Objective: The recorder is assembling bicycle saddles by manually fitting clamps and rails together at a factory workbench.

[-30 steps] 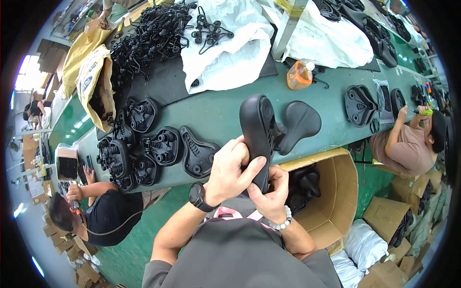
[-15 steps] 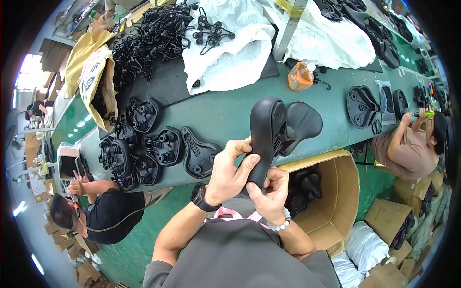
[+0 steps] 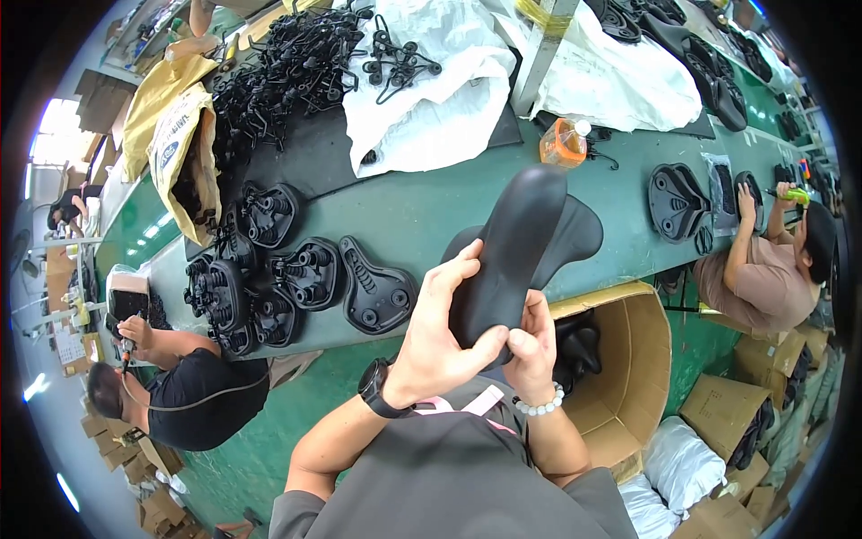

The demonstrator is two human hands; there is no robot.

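Note:
A black bicycle saddle (image 3: 514, 247) is held up before me, its smooth cover turned toward me. My left hand (image 3: 438, 337), with a dark watch at the wrist, grips its left side and lower end, thumb across the cover. At the lower right edge, my right hand (image 3: 533, 352), wearing a pale bead bracelet, pinches the saddle with thumb and fingers. Another black saddle (image 3: 582, 238) shows behind it on the green table. To the left lie several black saddle pieces with their undersides up, the nearest a saddle base (image 3: 377, 286).
An open cardboard box (image 3: 620, 377) with black saddles stands below the table at right. Beyond lie an orange bottle (image 3: 563, 144), white sacks (image 3: 431, 99) and a heap of black metal frames (image 3: 287, 76). Co-workers sit at left (image 3: 206, 404) and right (image 3: 763, 278), with tools in hand.
The saddle has turned from a side-on view to show its broad smooth cover. My left hand has spread wider along it. The right co-worker's hand now reaches onto a black piece.

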